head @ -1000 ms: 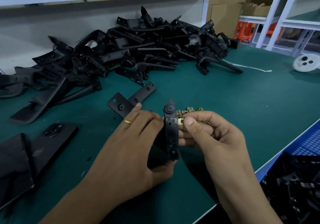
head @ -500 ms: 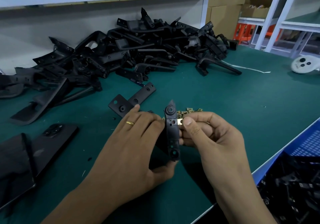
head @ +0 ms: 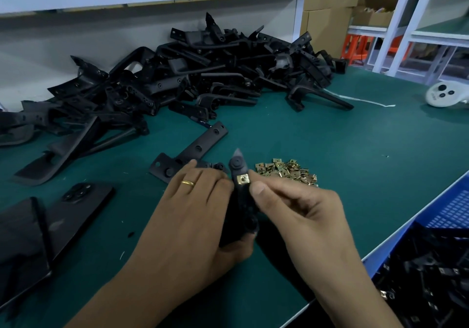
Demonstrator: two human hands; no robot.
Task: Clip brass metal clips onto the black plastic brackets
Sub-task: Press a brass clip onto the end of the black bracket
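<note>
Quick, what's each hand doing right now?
Left hand: grips the black bracket.
Right hand: pinches the brass clip on the bracket.

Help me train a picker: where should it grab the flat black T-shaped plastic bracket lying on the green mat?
Probably pinch the flat black T-shaped plastic bracket across its long strip's narrow edges near the far end, coming from above. That end lies free on the green mat; the left hand covers part of the crossbar.

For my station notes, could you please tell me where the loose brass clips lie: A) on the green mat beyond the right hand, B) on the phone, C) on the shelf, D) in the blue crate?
A: the pile of brass clips sits on the green mat just beyond the right hand.
</note>
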